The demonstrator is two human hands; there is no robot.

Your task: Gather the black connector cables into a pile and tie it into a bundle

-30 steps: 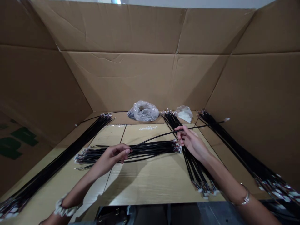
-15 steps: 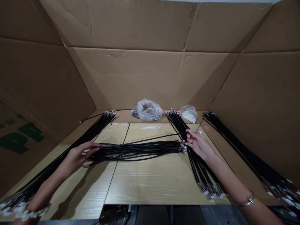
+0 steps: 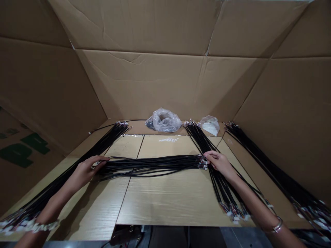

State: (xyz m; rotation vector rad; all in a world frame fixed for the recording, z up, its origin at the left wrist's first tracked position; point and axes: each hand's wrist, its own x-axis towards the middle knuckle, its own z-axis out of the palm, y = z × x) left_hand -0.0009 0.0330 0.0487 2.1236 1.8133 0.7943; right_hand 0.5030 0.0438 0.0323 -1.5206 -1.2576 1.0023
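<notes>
A bundle of black cables (image 3: 155,162) lies crosswise on the table in front of me, with small white connectors at its right end. My left hand (image 3: 88,169) is at the bundle's left end, thumb and fingers closed around the cable ends, which they partly hide. My right hand (image 3: 219,163) has its fingertips pinched at the connectors on the right end; what exactly they grip is too small to make out. Under my right hand and forearm runs a second cable bundle (image 3: 198,137), slanting from the back toward the front edge.
More black cables lie along the left (image 3: 85,158) and the right (image 3: 263,165). At the back sit a clear plastic bag (image 3: 167,120) and a small bag of white pieces (image 3: 210,125). Tall cardboard walls (image 3: 155,82) enclose the table (image 3: 165,196) on three sides.
My right hand has come down and toward me to the crosswise bundle's connectors. The single cable it held stretched above that bundle is no longer there. My left hand has barely moved.
</notes>
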